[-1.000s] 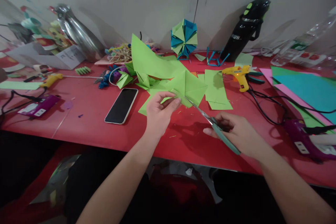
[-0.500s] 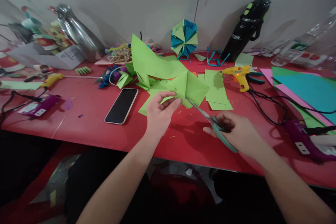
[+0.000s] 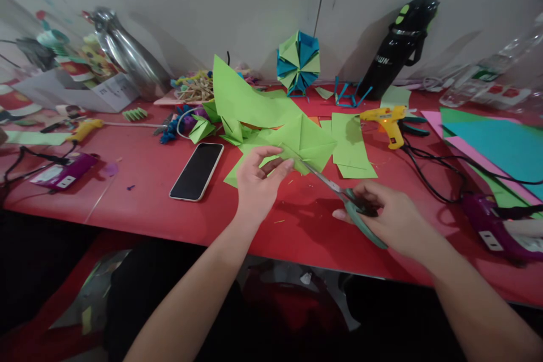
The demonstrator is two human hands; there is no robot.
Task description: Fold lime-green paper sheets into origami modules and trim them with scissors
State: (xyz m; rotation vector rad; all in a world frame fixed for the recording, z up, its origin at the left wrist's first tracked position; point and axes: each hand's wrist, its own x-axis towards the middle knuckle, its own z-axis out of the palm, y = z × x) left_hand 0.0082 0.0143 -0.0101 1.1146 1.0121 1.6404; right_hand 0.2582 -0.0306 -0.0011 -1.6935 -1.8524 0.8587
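Between the thumb and fingers of my left hand (image 3: pixel 263 176) is the near edge of a creased green paper (image 3: pixel 309 138). My right hand (image 3: pixel 388 212) is closed round the handles of a pair of scissors (image 3: pixel 360 216), with green grips and metal blades. The blade tips meet the paper just right of my left fingertips; whether they are cutting through it I cannot tell. More green sheets lie behind and under the held paper, and a large curved green sheet (image 3: pixel 254 99) rises at the back.
A phone (image 3: pixel 197 172) lies left of my left hand. A yellow glue gun (image 3: pixel 389 123), its cord and a purple power strip (image 3: pixel 494 226) are at right. Coloured sheets (image 3: pixel 500 144), a black bottle (image 3: pixel 396 48) and a blue-green paper ball (image 3: pixel 298 62) stand or lie farther back.
My right hand and the scissors have shifted very slightly right, and the scissors look a little more closed. My left hand keeps its hold on the paper.
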